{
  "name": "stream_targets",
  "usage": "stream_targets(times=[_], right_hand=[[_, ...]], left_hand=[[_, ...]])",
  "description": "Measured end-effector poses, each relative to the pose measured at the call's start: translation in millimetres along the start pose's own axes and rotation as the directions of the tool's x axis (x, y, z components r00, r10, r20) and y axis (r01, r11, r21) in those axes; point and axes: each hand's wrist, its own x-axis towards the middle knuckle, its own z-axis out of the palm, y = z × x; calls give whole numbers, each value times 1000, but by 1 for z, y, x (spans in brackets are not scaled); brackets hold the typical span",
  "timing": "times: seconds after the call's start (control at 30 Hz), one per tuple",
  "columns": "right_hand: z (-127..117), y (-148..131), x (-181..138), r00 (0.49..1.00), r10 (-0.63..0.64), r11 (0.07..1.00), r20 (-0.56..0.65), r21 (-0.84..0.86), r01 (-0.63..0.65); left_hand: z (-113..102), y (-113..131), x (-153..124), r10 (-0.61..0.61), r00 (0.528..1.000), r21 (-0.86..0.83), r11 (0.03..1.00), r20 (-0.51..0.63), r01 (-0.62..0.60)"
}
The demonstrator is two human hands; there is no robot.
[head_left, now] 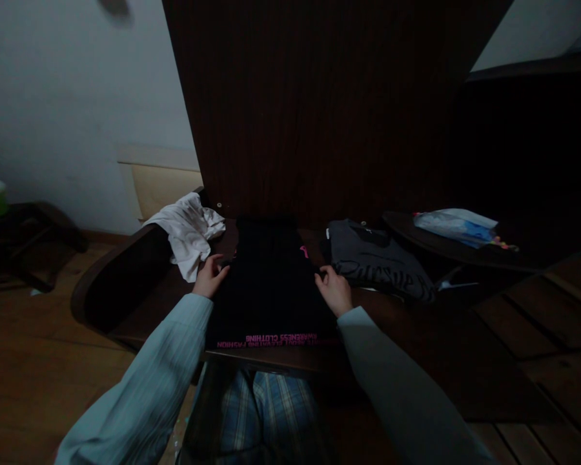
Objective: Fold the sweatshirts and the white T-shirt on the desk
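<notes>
A black shirt [271, 284] lies folded lengthwise into a long panel on the dark wooden bench seat. Pink lettering, upside down to me, runs along its near edge, and a small pink mark shows on its right side. My left hand [209, 278] is at the left edge of the shirt, thumb and fingers curled on the cloth. Opposite it, my right hand [335, 290] has its fingers bent onto the right edge. The fingertips of both hands are partly lost against the dark fabric.
A crumpled white cloth [190, 229] hangs over the bench's left armrest [94, 284]. To the right lies a folded dark grey garment [377, 255] with black lettering. A blue-and-white plastic packet [458, 226] rests on the right armrest. A tall dark panel [319, 110] rises behind.
</notes>
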Motion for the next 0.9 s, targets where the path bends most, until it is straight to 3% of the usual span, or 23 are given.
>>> stream_targets(times=[0.2, 0.43, 0.67, 0.9], right_hand=[[4, 6, 2, 997, -54, 985, -52, 162, 62], [5, 8, 3, 979, -186, 964, -87, 179, 199], [5, 6, 2, 992, -129, 991, -7, 43, 129], [2, 5, 0, 984, -157, 972, -81, 167, 168]], left_hand=[[-2, 6, -2, -23, 1000, 37, 999, 16, 23], [1, -4, 2, 18, 1000, 4, 1000, -12, -18], [2, -5, 2, 95, 995, -104, 990, 19, -93], [0, -11, 8, 147, 988, 30, 989, -44, -146]])
